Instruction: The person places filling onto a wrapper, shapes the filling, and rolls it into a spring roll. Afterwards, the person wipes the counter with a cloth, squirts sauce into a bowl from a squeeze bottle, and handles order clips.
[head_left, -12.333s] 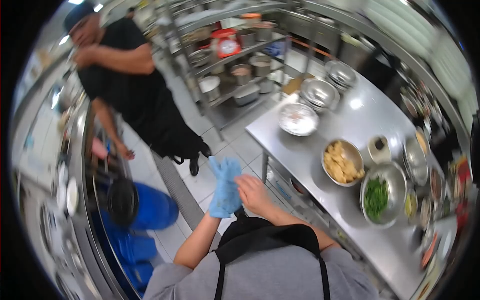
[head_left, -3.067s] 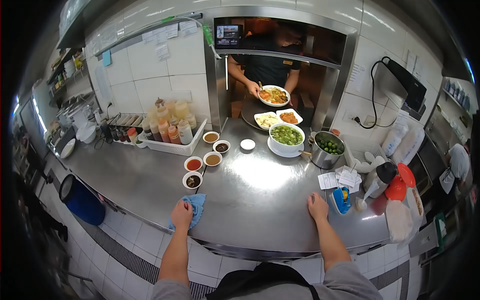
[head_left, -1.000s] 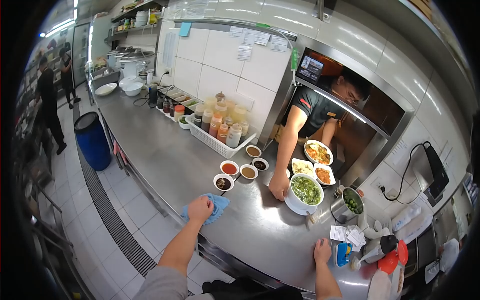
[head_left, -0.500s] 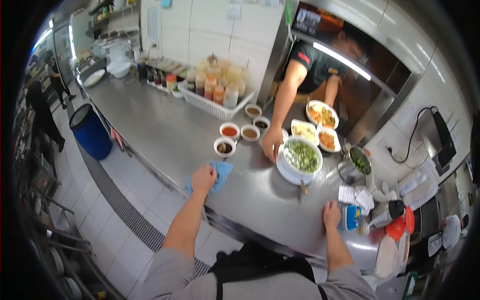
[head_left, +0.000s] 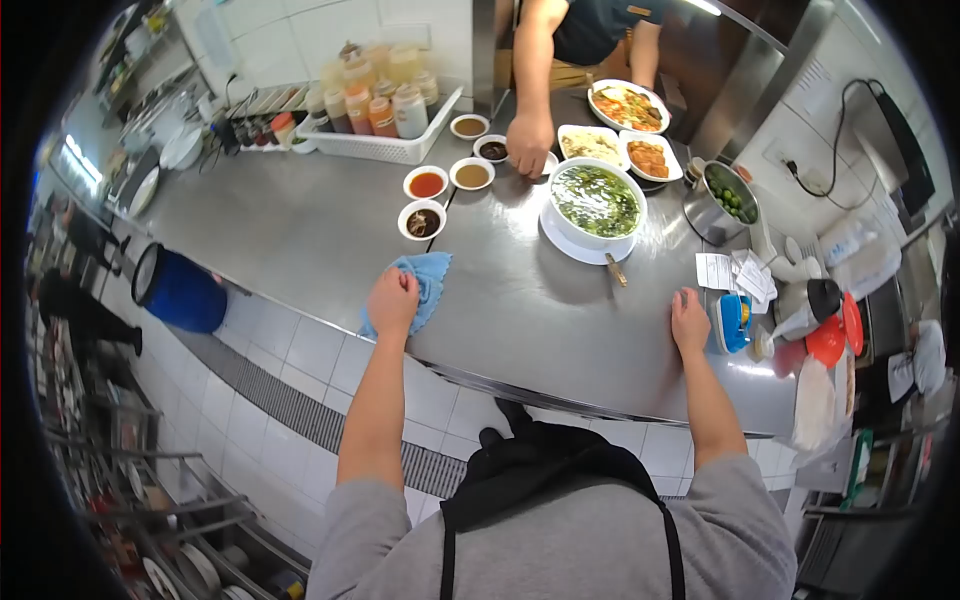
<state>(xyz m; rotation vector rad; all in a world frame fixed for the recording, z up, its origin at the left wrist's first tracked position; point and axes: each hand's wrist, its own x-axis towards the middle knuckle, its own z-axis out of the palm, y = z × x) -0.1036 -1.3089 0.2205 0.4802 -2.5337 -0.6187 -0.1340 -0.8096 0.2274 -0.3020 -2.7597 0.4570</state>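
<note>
My left hand (head_left: 393,301) is closed on a light blue cloth (head_left: 431,283) at the front edge of the steel counter (head_left: 520,315). My right hand (head_left: 689,320) rests on the counter with its fingers curled and nothing visible in them, just left of a blue box-like item (head_left: 732,322). Between my hands and farther back, a large white bowl of green soup (head_left: 597,203) stands on a white plate (head_left: 572,250). A utensil handle (head_left: 616,270) pokes out at the plate's front. Behind the cloth are several small sauce bowls, the nearest with dark sauce (head_left: 422,222).
Across the counter, a co-worker's hand (head_left: 530,143) reaches through the pass beside the sauce bowls. Filled dishes (head_left: 628,106) stand at the pass. A white basket of sauce bottles (head_left: 385,148) is at back left. A metal pot (head_left: 720,205) and paper slips (head_left: 738,275) lie right.
My view has tilted downward. The co-worker's hand has moved from the soup bowl's left side back toward the small bowls. My left hand stays on the cloth, my right on the counter.
</note>
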